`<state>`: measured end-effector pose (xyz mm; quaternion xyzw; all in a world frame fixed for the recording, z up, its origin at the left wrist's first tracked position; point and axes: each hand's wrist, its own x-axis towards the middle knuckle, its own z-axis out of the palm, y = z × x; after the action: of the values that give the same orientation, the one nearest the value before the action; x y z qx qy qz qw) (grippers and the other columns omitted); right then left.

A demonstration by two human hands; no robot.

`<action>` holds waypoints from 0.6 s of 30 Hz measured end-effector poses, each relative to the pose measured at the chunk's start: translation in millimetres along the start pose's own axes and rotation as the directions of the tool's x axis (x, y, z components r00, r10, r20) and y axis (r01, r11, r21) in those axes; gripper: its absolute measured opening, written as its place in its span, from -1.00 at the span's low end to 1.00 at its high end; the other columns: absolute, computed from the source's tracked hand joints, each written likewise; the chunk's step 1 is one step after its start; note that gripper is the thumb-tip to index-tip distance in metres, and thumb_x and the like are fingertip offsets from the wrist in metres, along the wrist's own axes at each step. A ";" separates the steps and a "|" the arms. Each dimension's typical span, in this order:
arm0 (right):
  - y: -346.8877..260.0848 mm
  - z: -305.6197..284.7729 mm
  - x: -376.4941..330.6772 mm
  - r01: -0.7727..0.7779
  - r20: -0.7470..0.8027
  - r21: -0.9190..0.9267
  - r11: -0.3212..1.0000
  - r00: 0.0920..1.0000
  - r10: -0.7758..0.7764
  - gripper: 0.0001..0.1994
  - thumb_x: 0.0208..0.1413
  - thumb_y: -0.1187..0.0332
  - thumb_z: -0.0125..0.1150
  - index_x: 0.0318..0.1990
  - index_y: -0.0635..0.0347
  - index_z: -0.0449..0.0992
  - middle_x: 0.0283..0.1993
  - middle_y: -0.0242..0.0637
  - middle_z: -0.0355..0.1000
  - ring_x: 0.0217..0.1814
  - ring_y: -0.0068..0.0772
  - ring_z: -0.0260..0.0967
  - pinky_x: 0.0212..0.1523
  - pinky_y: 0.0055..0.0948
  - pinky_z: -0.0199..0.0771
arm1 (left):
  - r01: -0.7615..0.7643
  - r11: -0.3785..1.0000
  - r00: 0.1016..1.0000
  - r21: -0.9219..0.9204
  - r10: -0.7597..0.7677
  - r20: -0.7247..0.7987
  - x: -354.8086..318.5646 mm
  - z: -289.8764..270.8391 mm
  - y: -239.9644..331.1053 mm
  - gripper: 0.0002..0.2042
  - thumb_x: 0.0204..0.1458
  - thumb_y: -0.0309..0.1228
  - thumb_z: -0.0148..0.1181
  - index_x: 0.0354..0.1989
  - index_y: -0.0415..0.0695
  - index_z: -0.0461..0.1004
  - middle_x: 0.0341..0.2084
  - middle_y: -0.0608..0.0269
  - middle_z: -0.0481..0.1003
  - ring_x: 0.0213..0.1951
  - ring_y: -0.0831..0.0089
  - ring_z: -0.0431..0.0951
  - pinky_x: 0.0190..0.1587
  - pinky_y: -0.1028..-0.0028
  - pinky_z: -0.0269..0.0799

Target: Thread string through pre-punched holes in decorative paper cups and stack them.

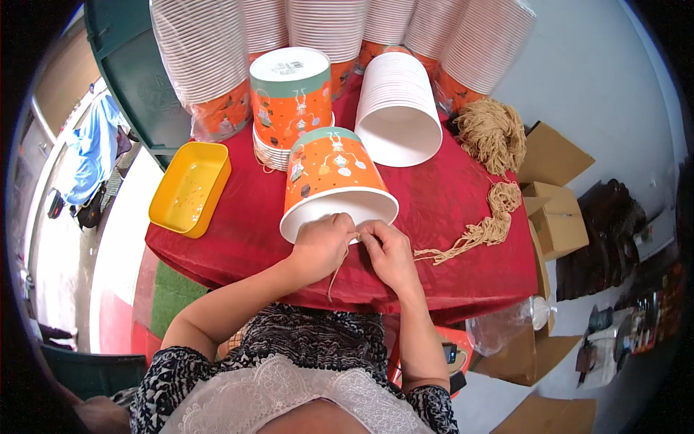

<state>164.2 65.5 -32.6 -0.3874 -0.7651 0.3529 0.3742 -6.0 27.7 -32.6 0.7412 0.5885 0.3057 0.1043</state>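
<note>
The orange paper bucket [334, 184] lies on its side on the red surface [448, 210], mouth toward you. Your left hand [322, 246] and right hand [390, 253] meet at its rim, fingers pinching a tan cord [337, 271].

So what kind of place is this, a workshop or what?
Probably a small packing or assembly workshop: tall stacks of paper buckets crowd a table with a red cloth, bundles of tan cord lie ready, and cardboard boxes sit alongside.

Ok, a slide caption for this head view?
Both hands, left hand and right hand, work tan string at an orange paper bucket's rim.
</note>
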 end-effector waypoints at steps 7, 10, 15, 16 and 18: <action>2.2 -2.9 -5.0 0.108 0.024 -0.045 0.993 0.994 -0.107 -0.93 0.01 0.57 0.18 -0.32 0.32 0.47 -0.34 -0.04 0.46 -0.28 -0.05 0.48 -0.23 -0.26 0.46 | 0.088 0.988 0.996 -0.128 -0.086 0.026 0.5 -9.9 -0.7 -0.88 0.08 -0.48 0.15 -0.33 -0.24 0.36 -0.40 -0.06 0.50 -0.31 -0.08 0.53 -0.27 0.10 0.41; 5.0 -0.8 -7.2 0.157 0.027 -0.106 0.982 0.988 -0.155 -0.91 -0.06 0.59 0.19 -0.36 0.33 0.44 -0.35 -0.02 0.42 -0.28 0.01 0.44 -0.24 -0.21 0.45 | 0.108 0.985 0.994 -0.134 -0.107 0.017 1.8 -11.9 -0.5 -0.90 0.03 -0.51 0.14 -0.40 -0.25 0.37 -0.44 -0.04 0.48 -0.34 -0.05 0.52 -0.29 0.14 0.40; 7.3 0.7 -7.7 0.211 -0.012 -0.229 0.950 0.975 -0.220 -0.87 -0.10 0.61 0.18 -0.34 0.33 0.43 -0.30 0.03 0.38 -0.23 0.11 0.40 -0.24 -0.11 0.43 | 0.125 0.960 0.988 -0.251 -0.098 0.118 7.5 -18.3 3.2 -0.89 -0.02 -0.55 0.18 -0.48 -0.29 0.38 -0.48 0.09 0.46 -0.43 0.27 0.50 -0.34 0.37 0.41; 6.6 1.4 -6.6 0.219 -0.008 -0.223 0.950 0.974 -0.226 -0.86 -0.11 0.62 0.18 -0.33 0.34 0.43 -0.28 0.05 0.37 -0.22 0.13 0.40 -0.24 -0.09 0.43 | 0.126 0.960 0.988 -0.250 -0.100 0.115 6.4 -13.8 -1.9 -0.89 -0.02 -0.55 0.18 -0.48 -0.29 0.38 -0.48 0.09 0.46 -0.43 0.27 0.50 -0.34 0.37 0.41; 4.7 2.6 -5.0 0.230 -0.002 -0.217 0.949 0.972 -0.236 -0.85 -0.11 0.62 0.18 -0.32 0.34 0.43 -0.27 0.06 0.37 -0.21 0.15 0.40 -0.23 -0.07 0.42 | 0.167 0.818 0.984 -0.550 -0.104 0.146 4.4 0.1 -16.0 -0.91 0.02 -0.58 0.19 -0.46 -0.28 0.40 -0.43 0.21 0.51 -0.41 0.49 0.48 -0.35 0.49 0.41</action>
<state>165.7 62.8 -39.2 -0.3374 -0.8338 0.2160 0.3799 -18.4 36.4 -39.4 0.6499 0.5178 0.4154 0.3701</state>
